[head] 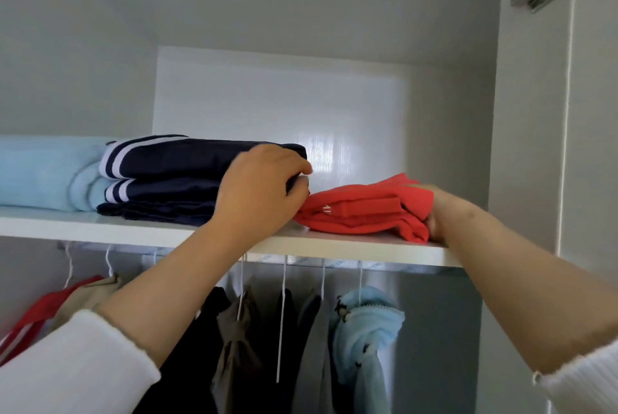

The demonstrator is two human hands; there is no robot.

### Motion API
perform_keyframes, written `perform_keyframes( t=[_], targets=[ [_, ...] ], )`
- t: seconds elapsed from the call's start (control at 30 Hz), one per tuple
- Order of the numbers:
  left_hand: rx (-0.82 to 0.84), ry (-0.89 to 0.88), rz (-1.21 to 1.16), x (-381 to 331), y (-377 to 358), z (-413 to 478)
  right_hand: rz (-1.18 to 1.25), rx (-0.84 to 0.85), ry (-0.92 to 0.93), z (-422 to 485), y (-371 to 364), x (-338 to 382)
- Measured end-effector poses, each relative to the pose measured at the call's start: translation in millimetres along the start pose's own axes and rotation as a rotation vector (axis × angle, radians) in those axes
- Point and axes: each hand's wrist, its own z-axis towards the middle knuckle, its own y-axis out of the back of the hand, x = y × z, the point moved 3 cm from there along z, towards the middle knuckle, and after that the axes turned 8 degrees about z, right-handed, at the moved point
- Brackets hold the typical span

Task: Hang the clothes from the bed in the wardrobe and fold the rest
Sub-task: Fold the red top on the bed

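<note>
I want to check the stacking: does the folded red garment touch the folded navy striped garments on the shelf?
Cannot tell. In the head view the left hand covers the place where the red garment meets the navy pile.

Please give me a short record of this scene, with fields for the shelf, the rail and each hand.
shelf: folded red garment, navy striped stack, light blue bundle
rail below: clothes on white hangers, including a light blue garment
left hand: fingers curled at the navy stack's right edge
right hand: holds the red garment's right end
stage: red garment being placed
</note>
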Motion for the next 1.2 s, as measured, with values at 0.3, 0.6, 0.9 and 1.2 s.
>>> perform_keyframes(
  t=[0.3, 0.6, 0.9, 1.2],
  targets=[
    [0.296, 0.041, 0.305, 44, -21, -10, -0.334, 0.049, -0.007, -1, -2, 3],
    [0.372, 0.070, 0.322, 44, -36, -4, -1.015, 0.113, 0.498, -43, -64, 39],
    [0.419, -0.005, 0.153, 61, -30, -6, -1.067, 0.305, 0.488, -26, -76, -5],
    [0.487, 0.038, 0.171, 65, -41, -6, -0.972, 0.388, 0.312, -7, -98, -15]
  ],
)
